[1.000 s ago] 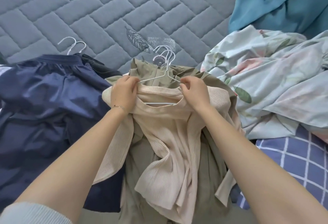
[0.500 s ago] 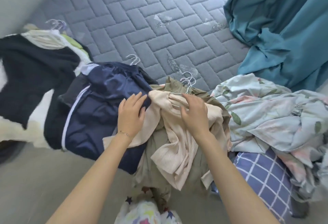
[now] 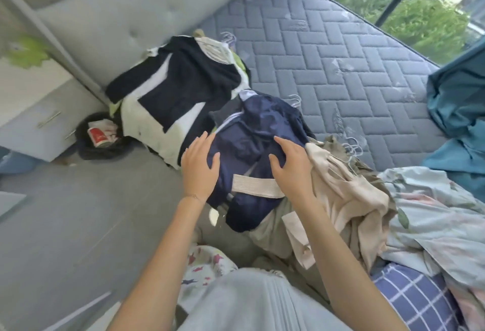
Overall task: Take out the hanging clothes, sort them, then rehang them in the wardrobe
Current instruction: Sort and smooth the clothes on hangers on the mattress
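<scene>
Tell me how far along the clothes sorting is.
Done: clothes are out, piled on the mattress: a black-and-white garment, a navy garment, a beige top. In hand: left hand and right hand rest open on the navy garment. Left: all the rehanging.

Left hand (image 3: 200, 166) and right hand (image 3: 290, 164) rest, fingers extended, on a navy garment (image 3: 252, 133) at frame centre; beige top (image 3: 349, 194) lies right.

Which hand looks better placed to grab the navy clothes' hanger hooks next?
Probably the right hand: it rests on the navy clothes on the side nearer their hanger hooks. The left hand lies flat on the opposite edge.
</scene>
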The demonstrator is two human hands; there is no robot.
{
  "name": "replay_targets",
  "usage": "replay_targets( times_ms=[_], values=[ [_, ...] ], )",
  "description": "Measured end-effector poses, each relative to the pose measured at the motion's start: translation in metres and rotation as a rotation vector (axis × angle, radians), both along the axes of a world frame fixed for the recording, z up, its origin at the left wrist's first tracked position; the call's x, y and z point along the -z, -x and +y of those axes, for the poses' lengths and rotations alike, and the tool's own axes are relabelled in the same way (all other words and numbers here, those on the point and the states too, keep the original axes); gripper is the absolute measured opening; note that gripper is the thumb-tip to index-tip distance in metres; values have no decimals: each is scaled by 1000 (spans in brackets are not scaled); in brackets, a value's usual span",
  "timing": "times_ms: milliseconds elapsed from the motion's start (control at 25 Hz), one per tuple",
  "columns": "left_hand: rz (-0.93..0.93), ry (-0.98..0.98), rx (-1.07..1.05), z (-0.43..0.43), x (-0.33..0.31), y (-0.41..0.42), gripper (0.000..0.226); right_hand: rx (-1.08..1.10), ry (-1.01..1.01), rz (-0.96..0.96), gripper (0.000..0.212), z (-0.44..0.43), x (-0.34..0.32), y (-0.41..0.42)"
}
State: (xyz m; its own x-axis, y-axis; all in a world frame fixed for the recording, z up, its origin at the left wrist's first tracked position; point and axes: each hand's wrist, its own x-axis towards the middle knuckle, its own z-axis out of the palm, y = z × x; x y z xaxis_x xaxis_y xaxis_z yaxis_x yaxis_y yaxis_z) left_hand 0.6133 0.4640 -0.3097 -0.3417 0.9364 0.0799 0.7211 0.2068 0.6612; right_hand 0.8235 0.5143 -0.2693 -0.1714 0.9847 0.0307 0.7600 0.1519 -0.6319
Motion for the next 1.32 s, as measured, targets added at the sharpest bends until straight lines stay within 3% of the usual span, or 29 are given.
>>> replay_targets(
  times_ms=[520, 1040, 1320],
  values=[
    [62, -46, -38, 16, -33, 259, 45, -118, 36, 10, 44, 37, -39, 254],
    [85, -8, 61, 227, -25, 368, 46, -102, 124, -46, 46, 218, -17, 360],
    [71, -27, 185, 316, -17, 417, 46, 34, 144, -52, 47, 287, -18, 403]
  ],
)
